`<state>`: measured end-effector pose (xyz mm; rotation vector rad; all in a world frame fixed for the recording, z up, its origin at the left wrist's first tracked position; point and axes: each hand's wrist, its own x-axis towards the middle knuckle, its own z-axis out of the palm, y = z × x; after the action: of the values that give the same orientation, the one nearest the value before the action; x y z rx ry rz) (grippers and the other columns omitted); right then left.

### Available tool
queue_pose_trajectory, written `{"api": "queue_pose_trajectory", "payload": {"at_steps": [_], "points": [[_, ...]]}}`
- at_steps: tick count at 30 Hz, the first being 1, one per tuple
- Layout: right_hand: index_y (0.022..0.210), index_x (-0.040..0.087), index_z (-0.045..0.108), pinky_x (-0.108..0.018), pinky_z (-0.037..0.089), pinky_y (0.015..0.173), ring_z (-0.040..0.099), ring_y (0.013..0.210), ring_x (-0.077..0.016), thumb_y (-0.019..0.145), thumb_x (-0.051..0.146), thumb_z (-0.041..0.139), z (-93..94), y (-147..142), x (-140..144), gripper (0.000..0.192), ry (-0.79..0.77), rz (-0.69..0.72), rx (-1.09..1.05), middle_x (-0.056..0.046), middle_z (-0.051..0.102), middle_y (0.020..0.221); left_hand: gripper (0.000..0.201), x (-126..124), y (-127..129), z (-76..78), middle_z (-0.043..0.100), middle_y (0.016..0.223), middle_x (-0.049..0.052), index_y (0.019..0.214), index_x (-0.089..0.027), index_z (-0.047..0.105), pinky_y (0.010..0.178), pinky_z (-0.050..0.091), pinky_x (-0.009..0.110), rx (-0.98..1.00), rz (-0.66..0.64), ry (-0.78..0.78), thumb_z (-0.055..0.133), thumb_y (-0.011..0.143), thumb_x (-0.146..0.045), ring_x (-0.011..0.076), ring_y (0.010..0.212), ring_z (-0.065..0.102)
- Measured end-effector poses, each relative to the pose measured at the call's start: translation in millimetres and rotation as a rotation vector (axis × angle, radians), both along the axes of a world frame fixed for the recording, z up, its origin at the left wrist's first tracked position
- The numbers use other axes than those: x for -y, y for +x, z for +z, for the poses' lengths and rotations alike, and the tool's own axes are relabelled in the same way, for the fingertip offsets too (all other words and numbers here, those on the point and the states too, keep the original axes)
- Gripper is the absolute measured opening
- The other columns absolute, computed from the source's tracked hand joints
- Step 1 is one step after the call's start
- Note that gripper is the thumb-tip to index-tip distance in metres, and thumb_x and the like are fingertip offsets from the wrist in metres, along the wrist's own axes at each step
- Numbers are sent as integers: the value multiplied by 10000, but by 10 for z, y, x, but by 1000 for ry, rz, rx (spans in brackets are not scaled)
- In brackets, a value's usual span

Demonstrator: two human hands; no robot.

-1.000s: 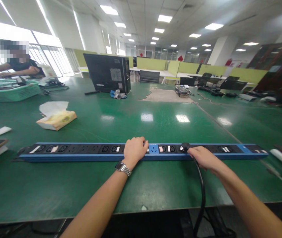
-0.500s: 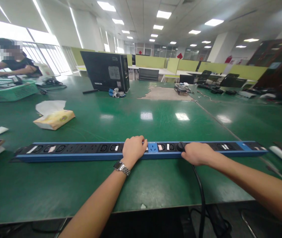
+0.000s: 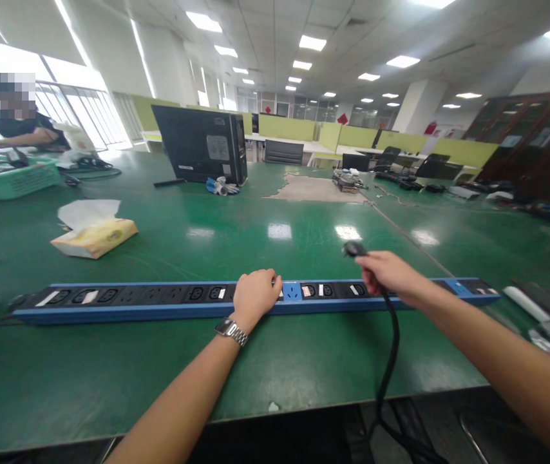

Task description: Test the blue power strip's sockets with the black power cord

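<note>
A long blue and black power strip (image 3: 149, 314) lies across the green table, its row of sockets facing up. My left hand (image 3: 256, 295), with a metal-banded watch at the wrist, is closed over the strip's middle, just left of a blue socket. In my right hand (image 3: 387, 274) is a black power plug (image 3: 353, 249), held above and beyond the strip, apart from it, with its prongs pointing left. The plug's black cord (image 3: 391, 354) hangs from under that hand past the table's front edge.
A tissue pack (image 3: 95, 235) lies at the left on the green table (image 3: 198, 367). Behind stand a black computer case (image 3: 198, 145) and, near it, gloves (image 3: 221, 186). A green basket (image 3: 11, 179) is at far left, beside a seated person (image 3: 14, 122). Clutter lies at right.
My right hand has pulled the power plug out of a socket and lifted it up off the strip. My left hand stays on the strip. The view has shifted slightly.
</note>
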<state>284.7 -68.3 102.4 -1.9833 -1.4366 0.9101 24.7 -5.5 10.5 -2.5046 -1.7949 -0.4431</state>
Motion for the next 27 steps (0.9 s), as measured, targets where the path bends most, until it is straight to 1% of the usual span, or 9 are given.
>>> {"api": "queue_pose_trajectory", "payload": {"at_steps": [2, 5, 7, 9, 11, 13, 17, 21, 27], "points": [[768, 194, 469, -198, 268, 381, 336, 357, -57, 895, 351, 459, 260, 202, 18, 202, 208, -162, -111, 80, 367, 489, 405, -5, -1, -4, 726, 862, 82, 790, -204, 661, 695, 422, 343, -1, -4, 2, 333, 924, -400, 241, 815, 671], [818, 193, 499, -197, 179, 366, 263, 353, -52, 895, 421, 477, 429, 541, 124, 241, 145, -225, -14, 93, 304, 480, 400, -7, 0, -3, 728, 872, 78, 804, -207, 661, 689, 421, 345, -4, -7, 6, 329, 926, -396, 244, 816, 672], [795, 192, 508, -202, 172, 363, 269, 357, -61, 890, 522, 448, 321, 736, 218, 349, -14, -212, 82, 78, 327, 481, 396, -5, 1, -1, 729, 868, 79, 800, -206, 659, 688, 421, 345, -5, -3, 8, 331, 925, -391, 244, 812, 672], [755, 190, 519, -219, 209, 368, 316, 370, -80, 883, 602, 388, 89, 897, 291, 451, -123, -175, 191, 45, 395, 498, 392, -2, 2, -3, 728, 866, 80, 796, -206, 656, 688, 420, 345, -6, -1, 11, 334, 924, -387, 245, 811, 672], [721, 182, 560, -249, 323, 426, 449, 443, -124, 887, 600, 354, -178, 1044, 315, 494, -142, -119, 350, -17, 522, 563, 389, -1, 2, -7, 729, 872, 75, 796, -209, 652, 685, 418, 344, -7, -3, 13, 332, 925, -388, 246, 816, 671], [707, 169, 620, -292, 442, 590, 605, 642, -199, 896, 537, 352, -411, 1203, 296, 493, -119, -99, 557, -95, 649, 709, 391, -2, 3, -9, 729, 874, 71, 793, -211, 649, 678, 415, 341, -9, -5, 14, 330, 926, -393, 245, 817, 671], [876, 120, 715, -349, 456, 844, 643, 989, -297, 919, 472, 300, -702, 1514, 253, 546, -120, -131, 820, -188, 703, 1000, 394, -8, 4, 1, 729, 855, 73, 781, -207, 648, 661, 410, 330, -14, -3, 11, 337, 925, -402, 240, 796, 671], [963, 99, 695, -401, 456, 867, 652, 978, -318, 940, 506, 238, -786, 1555, 328, 612, -121, -123, 915, -222, 695, 1004, 391, -7, 7, 17, 730, 855, 70, 785, -209, 652, 662, 414, 323, -17, -5, 7, 344, 924, -405, 234, 792, 671], [1016, 95, 655, -498, 478, 776, 680, 851, -371, 949, 536, 160, -704, 1119, 525, 666, -179, -241, 1017, -241, 688, 923, 399, 1, 14, 31, 732, 892, 83, 818, -210, 670, 697, 430, 337, -9, 7, -18, 345, 924, -415, 247, 827, 672]]}}
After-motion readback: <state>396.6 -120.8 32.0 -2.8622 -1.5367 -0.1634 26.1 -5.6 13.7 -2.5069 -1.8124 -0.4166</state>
